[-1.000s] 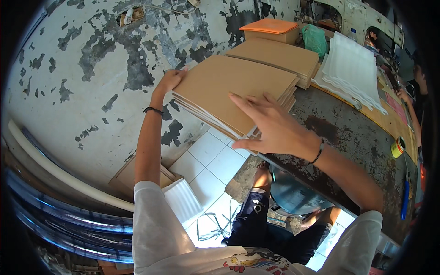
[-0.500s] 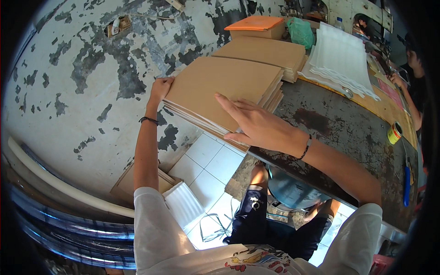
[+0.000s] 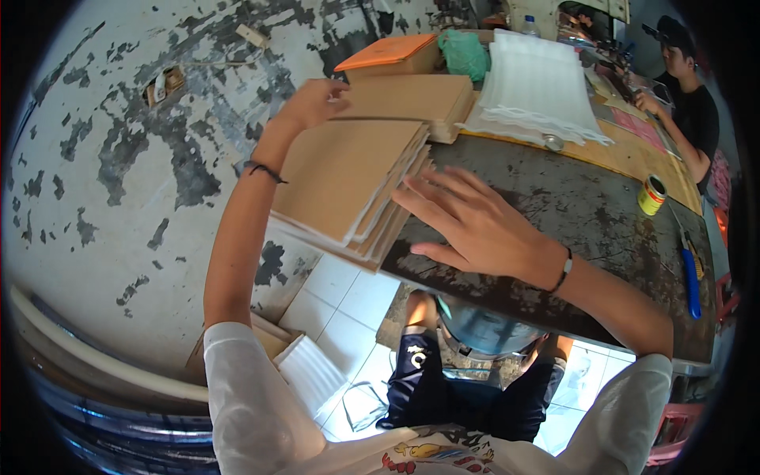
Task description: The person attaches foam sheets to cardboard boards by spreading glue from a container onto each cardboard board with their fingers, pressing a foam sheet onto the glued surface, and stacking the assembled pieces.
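Note:
A near stack of brown cardboard sheets with thin white layers between them (image 3: 348, 174) lies at the table's left end, its edges uneven. My right hand (image 3: 479, 222) hovers beside the stack's right edge, fingers spread and nothing in it. Up at the far left, my left hand (image 3: 307, 104) is over the border between this stack and a second cardboard stack (image 3: 416, 93) behind it. Its fingers are loosely bent and apart, with no object visible in them; whether they touch the cardboard I cannot tell.
White foam sheets (image 3: 538, 83) lie at the back beside a green plastic bag (image 3: 463, 55) and an orange-topped box (image 3: 388, 54). On the dark worn table (image 3: 546, 206) stand a yellow can (image 3: 651, 195) and a blue-handled tool (image 3: 691, 285). A person (image 3: 682, 95) sits at the right.
My left hand has left the near stack's left corner and moved farther away toward the back stack. My right hand has come off the top sheet to the right, fingers spreading. The view has shifted.

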Available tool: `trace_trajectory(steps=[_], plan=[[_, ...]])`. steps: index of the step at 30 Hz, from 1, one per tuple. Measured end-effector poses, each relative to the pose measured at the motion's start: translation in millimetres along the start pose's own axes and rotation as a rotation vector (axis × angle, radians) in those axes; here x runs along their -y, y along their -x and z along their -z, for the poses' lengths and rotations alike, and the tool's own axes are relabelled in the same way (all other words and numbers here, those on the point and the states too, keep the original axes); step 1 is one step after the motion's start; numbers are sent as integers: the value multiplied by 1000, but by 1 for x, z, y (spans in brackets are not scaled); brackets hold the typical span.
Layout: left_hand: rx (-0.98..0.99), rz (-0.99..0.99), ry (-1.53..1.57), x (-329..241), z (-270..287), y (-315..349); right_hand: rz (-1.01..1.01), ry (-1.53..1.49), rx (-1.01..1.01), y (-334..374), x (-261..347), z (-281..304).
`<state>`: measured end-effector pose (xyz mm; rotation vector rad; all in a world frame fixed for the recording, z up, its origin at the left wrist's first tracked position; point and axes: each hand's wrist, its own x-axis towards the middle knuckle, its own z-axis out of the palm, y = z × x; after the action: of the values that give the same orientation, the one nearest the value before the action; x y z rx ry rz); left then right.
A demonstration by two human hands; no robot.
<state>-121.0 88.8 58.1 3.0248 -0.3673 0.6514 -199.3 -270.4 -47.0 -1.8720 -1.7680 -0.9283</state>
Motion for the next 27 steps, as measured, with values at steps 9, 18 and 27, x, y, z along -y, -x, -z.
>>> trace_trajectory(steps=[9, 18, 27], plan=[[588, -61, -130, -122, -109, -128, -469, -230, 27, 144, -28, 58], [533, -93, -68, -114, -111, -150, -628, -557, -57, 156, -44, 73], [337, 151, -65, -118, -130, -134, -921, -1034, 2, 160, -50, 69]])
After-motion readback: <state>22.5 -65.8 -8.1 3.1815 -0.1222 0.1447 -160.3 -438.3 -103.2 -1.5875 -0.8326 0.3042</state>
